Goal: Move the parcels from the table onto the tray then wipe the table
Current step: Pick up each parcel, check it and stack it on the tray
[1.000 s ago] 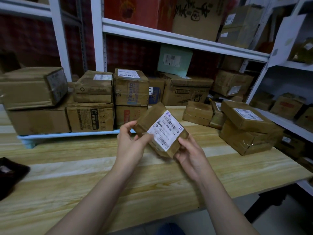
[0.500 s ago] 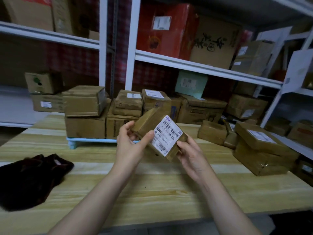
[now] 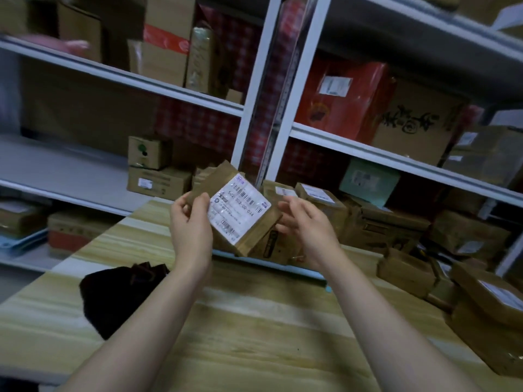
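shelves (image 3: pixel 368 154) behind; above the tabletop (image 3: pixel 254 335) the left hand (image 3: pixel 191 224) pinches a seemingly light, stiff parcel (image 3: pixel 240 210) by its edge, while i cannot tell whether the right hand (image 3: pixel 308 224) grips it.

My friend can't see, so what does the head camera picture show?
A left hand grips a brown parcel with a white barcode label above a wooden table; the right hand is at its other edge. A dark cloth lies left, more parcels right.

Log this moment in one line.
left hand: grips brown cardboard parcel, white label | right hand: at its right edge, grip unclear | over wooden table
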A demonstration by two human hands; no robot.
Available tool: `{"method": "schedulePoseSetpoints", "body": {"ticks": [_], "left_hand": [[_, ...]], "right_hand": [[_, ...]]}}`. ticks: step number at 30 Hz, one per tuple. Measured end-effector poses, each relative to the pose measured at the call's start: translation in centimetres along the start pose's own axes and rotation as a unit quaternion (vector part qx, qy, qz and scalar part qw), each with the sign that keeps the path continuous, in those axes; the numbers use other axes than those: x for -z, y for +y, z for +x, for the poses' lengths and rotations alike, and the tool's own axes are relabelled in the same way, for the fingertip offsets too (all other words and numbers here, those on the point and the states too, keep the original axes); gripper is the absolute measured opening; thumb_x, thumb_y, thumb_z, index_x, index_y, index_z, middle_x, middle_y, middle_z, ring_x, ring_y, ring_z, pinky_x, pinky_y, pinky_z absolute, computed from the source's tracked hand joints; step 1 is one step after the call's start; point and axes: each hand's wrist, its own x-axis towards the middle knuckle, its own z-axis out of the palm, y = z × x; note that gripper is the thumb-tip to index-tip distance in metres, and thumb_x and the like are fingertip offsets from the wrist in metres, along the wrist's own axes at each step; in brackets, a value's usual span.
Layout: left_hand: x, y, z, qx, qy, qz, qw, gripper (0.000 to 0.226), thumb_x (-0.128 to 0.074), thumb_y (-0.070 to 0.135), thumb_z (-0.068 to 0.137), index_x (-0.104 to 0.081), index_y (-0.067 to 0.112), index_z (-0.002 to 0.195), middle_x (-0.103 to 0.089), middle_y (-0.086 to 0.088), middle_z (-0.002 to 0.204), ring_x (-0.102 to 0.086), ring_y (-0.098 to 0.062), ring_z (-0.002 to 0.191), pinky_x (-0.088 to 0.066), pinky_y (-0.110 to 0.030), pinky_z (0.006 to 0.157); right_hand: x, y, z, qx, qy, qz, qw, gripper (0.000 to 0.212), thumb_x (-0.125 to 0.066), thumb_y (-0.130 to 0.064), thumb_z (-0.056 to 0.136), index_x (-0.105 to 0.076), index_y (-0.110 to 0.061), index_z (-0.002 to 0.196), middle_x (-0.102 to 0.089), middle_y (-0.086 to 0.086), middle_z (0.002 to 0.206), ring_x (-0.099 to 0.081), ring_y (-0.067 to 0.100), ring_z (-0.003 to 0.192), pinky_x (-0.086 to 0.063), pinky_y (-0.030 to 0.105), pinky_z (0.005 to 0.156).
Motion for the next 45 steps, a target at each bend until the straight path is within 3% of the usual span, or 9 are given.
{"method": "schedulePoseSetpoints", "body": {"ticks": [6,12,16,25,30,33,39,42,45], "left_hand": [[2.8,1.3,5.2,0.061,0.035,-0.040,0.997,0.038,-0.049,0.046,0.076,-0.047,0.019,0.103,-0.060,-0.003,0.086,-0.062,-0.020,0.073,-0.043,-0.029,0.054],[3.6,1.3,8.5,0.080,0.045,-0.050,0.995,0.038,-0.045,0.053,0.088,-0.058,0.021,0.103,-0.067,0.006,0.081,-0.061,-0.011,0.070,-0.044,-0.028,0.064],[2.9,1.5,9.6,0.102,0.038,-0.101,0.989,0.035,-0.040,0.051,0.095,-0.063,0.026,0.083,-0.066,0.008,0.069,-0.059,-0.015,0.075,-0.047,-0.033,0.075],[1.6,0.6,11.3,0.142,0.012,-0.176,0.974,0.039,-0.036,0.045,0.098,-0.067,0.022,0.095,-0.071,-0.007,0.095,-0.066,-0.029,0.100,-0.052,-0.055,0.090],[2.0,-0.2,12.5,0.136,0.120,-0.123,0.976,0.052,-0.042,0.053,0.089,-0.058,0.017,0.122,-0.072,-0.004,0.102,-0.068,-0.020,0.087,-0.057,-0.032,0.063],[2.7,-0.3,13.2,0.111,0.200,-0.089,0.970,0.060,-0.048,0.059,0.076,-0.059,0.020,0.119,-0.069,-0.006,0.111,-0.068,-0.018,0.087,-0.050,-0.030,0.062],[2.7,0.5,13.3,0.102,0.268,-0.045,0.957,0.051,-0.055,0.056,0.078,-0.052,0.023,0.116,-0.041,-0.006,0.129,-0.054,-0.010,0.084,-0.047,-0.033,0.073],[2.2,0.3,13.6,0.110,0.265,-0.036,0.957,0.052,-0.056,0.056,0.078,-0.052,0.022,0.117,-0.043,-0.006,0.129,-0.056,-0.013,0.086,-0.049,-0.032,0.072],[1.4,0.2,13.9,0.111,0.257,-0.026,0.960,0.054,-0.056,0.058,0.076,-0.051,0.022,0.116,-0.042,-0.008,0.127,-0.058,-0.017,0.089,-0.053,-0.038,0.082]], "right_hand": [[-4.1,-0.8,5.1,0.075,-0.009,-0.212,0.974,0.023,-0.060,-0.021,0.098,-0.064,-0.026,0.121,-0.065,-0.004,0.117,-0.063,0.016,0.110,-0.057,0.044,0.095],[-8.4,-0.1,8.9,0.059,-0.070,-0.358,0.929,0.050,-0.063,-0.037,0.095,-0.049,-0.025,0.142,-0.058,-0.001,0.130,-0.056,0.019,0.120,-0.052,0.044,0.101],[-8.7,0.8,10.5,0.038,-0.089,-0.342,0.935,0.033,-0.061,-0.034,0.096,-0.059,-0.036,0.129,-0.062,0.000,0.122,-0.062,0.022,0.111,-0.056,0.047,0.093],[-9.9,-0.7,13.5,0.055,-0.051,-0.393,0.916,0.028,-0.052,-0.029,0.102,-0.065,-0.021,0.125,-0.067,-0.004,0.119,-0.064,0.017,0.095,-0.053,0.032,0.078],[-10.5,-1.3,15.3,-0.006,-0.064,-0.437,0.897,0.060,-0.050,-0.054,0.098,-0.066,-0.003,0.124,-0.063,0.018,0.131,-0.061,0.034,0.116,-0.051,0.046,0.099],[-11.1,-1.3,16.3,0.001,-0.107,-0.443,0.890,0.074,-0.052,-0.075,0.084,-0.060,-0.022,0.135,-0.056,0.003,0.143,-0.047,0.030,0.135,-0.043,0.050,0.109],[-13.1,-1.5,18.2,-0.064,-0.196,-0.562,0.801,0.091,-0.058,-0.077,0.079,-0.051,-0.009,0.139,-0.055,0.006,0.136,-0.055,0.025,0.114,-0.045,0.033,0.085],[-13.3,-1.2,19.6,-0.055,-0.142,-0.536,0.830,0.089,-0.070,-0.071,0.066,-0.055,-0.011,0.130,-0.061,0.004,0.120,-0.060,0.026,0.107,-0.054,0.038,0.087],[-12.8,-1.7,20.8,-0.030,-0.096,-0.487,0.868,0.094,-0.070,-0.061,0.063,-0.040,-0.017,0.141,-0.053,0.007,0.132,-0.055,0.030,0.120,-0.050,0.045,0.100]]}}
